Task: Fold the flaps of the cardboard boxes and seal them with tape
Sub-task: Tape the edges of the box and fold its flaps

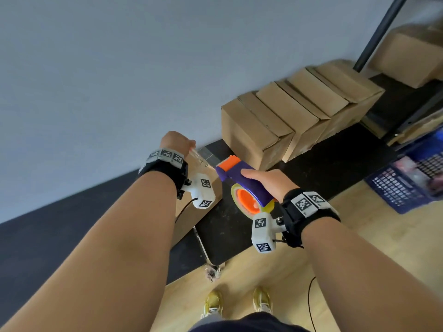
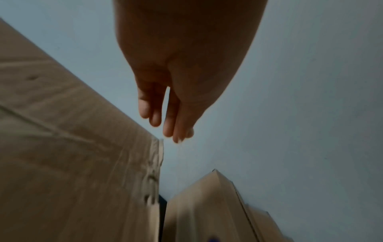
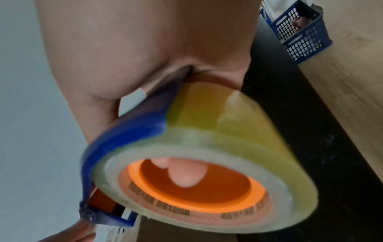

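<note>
My right hand grips a purple and orange tape dispenser that carries a roll of clear tape; two fingertips show inside the orange core. A strip of clear tape runs from the dispenser's mouth to my left hand, which pinches its free end a little above the box. In the left wrist view the fingers point down, close together, over the box's far corner. The cardboard box lies below my left wrist on the black table, largely hidden by my forearm.
A row of closed cardboard boxes leans along the wall at the back right. A dark shelf post and another box stand further right. A blue basket sits on the wooden floor.
</note>
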`<state>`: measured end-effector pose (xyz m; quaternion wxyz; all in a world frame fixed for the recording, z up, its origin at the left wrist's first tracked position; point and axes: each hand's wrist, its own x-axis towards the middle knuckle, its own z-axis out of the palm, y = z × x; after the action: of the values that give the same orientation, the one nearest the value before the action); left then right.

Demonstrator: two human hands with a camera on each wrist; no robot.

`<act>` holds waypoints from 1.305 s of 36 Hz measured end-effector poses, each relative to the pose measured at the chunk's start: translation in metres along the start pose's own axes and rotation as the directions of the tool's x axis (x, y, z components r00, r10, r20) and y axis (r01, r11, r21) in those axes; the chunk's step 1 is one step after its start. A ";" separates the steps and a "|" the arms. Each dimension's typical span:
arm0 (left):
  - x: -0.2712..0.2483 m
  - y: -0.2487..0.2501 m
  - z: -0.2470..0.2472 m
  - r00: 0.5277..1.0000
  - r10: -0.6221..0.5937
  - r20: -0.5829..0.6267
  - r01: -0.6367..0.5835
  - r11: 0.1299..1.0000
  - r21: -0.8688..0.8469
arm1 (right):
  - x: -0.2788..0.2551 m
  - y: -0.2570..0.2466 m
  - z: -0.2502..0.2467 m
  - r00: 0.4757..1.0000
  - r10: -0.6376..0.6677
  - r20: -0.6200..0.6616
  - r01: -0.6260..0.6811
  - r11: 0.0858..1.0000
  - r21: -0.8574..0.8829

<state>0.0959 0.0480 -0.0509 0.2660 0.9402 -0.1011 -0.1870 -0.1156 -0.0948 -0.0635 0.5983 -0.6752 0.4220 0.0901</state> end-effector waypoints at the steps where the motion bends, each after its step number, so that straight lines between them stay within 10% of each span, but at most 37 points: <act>1: 0.000 0.001 0.002 1.000 -0.007 -0.015 0.007 1.000 -0.006 | 0.000 0.000 0.002 1.000 -0.001 -0.009 0.001 1.000 0.009; 11: 0.012 -0.019 0.017 0.988 -0.006 -0.153 -0.001 0.999 -0.043 | 0.010 0.007 0.009 0.999 0.018 -0.051 -0.022 0.997 -0.075; 39: 0.025 -0.033 0.035 0.999 -0.036 0.008 0.036 0.998 0.050 | 0.025 0.011 0.015 0.997 0.054 -0.050 -0.058 0.995 -0.079; 44: 0.017 -0.030 0.034 0.985 -0.015 -0.173 0.040 0.989 0.139 | 0.026 0.011 0.018 0.997 0.032 -0.067 -0.038 0.995 -0.093; 47: 0.008 -0.024 0.037 0.946 0.192 -0.261 -0.127 0.961 0.245 | 0.026 0.010 0.019 0.997 0.028 -0.067 -0.036 0.993 -0.110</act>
<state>0.0907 0.0486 -0.0957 0.1837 0.9699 -0.1588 -0.0162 -0.0988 -0.0895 -0.0925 0.5440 -0.7031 0.4466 0.1008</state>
